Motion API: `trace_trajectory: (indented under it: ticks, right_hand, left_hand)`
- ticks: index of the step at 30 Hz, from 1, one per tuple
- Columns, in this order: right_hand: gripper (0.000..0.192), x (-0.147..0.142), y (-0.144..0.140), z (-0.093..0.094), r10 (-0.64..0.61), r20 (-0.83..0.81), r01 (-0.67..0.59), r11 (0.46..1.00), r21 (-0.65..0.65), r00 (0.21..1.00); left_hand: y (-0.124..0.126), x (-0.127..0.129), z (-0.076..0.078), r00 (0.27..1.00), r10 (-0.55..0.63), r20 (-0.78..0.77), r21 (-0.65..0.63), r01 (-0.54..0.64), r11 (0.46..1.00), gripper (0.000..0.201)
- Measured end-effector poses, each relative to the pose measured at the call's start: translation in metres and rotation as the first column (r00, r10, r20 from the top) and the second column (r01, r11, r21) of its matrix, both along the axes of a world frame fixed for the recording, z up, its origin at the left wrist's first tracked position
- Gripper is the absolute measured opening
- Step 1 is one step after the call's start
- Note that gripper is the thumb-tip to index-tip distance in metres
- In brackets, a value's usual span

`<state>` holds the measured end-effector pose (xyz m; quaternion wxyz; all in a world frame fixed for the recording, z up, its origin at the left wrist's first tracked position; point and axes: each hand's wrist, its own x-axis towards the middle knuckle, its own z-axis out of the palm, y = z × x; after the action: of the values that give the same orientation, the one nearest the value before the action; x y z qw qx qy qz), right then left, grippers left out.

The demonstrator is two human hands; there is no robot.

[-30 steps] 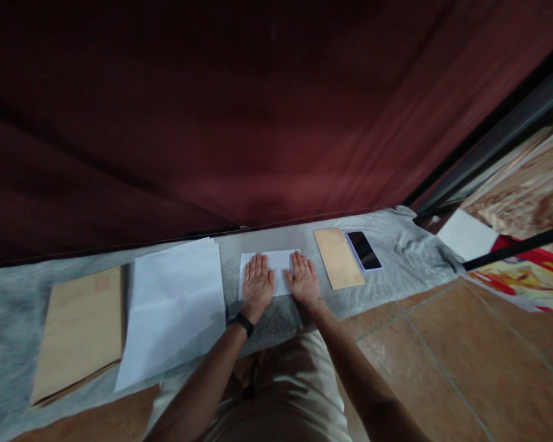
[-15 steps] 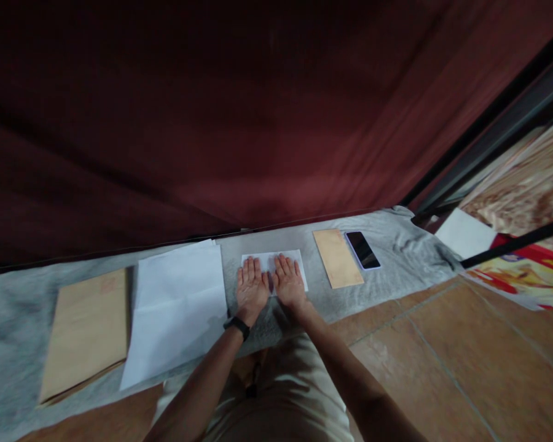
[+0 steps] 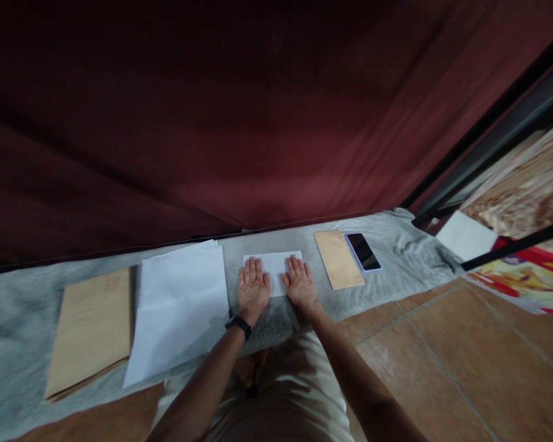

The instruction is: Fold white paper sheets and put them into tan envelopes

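A small white folded sheet of paper (image 3: 274, 270) lies flat on the grey cloth before me. My left hand (image 3: 253, 287) rests palm down on its left end, fingers stretched out. On the right end my right hand (image 3: 299, 283) lies flat as well, its fingers slightly spread. Between the hands the middle of the paper shows. Left of my left hand is a stack of larger white sheets (image 3: 182, 307) with a crease across the top one. To the right of my right hand lies a single brown envelope (image 3: 338, 259).
A stack of brown envelopes (image 3: 92, 331) lies at the far left. A phone (image 3: 364, 252) sits beside the single envelope. The grey cloth (image 3: 396, 264) covers a narrow surface against a dark red curtain (image 3: 267, 153). At right are a black frame bar (image 3: 516, 244) and a colourful box (image 3: 525, 276).
My right hand has slid to the right along the paper, widening the gap between my hands. My left hand stays nearly in place at the left end.
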<state>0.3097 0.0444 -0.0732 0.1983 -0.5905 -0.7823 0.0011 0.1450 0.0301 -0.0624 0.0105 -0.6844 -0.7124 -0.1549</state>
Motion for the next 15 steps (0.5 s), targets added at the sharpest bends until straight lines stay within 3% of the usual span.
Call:
trace_trajectory:
  ticks: [9,15]
  right_hand:
    - [0.063,0.027,0.000,-0.003,-0.132,-0.004,0.132,0.991,0.026,0.991]
    - [0.057,0.037,-0.006,0.001,-0.174,-0.025,0.174,0.985,0.012,0.984]
  left_hand:
    - [0.000,0.002,0.006,0.999,0.027,-0.018,-0.046,-0.028,0.999,0.060]
    - [0.000,0.002,0.006,0.999,0.029,-0.027,-0.052,-0.031,0.998,0.060]
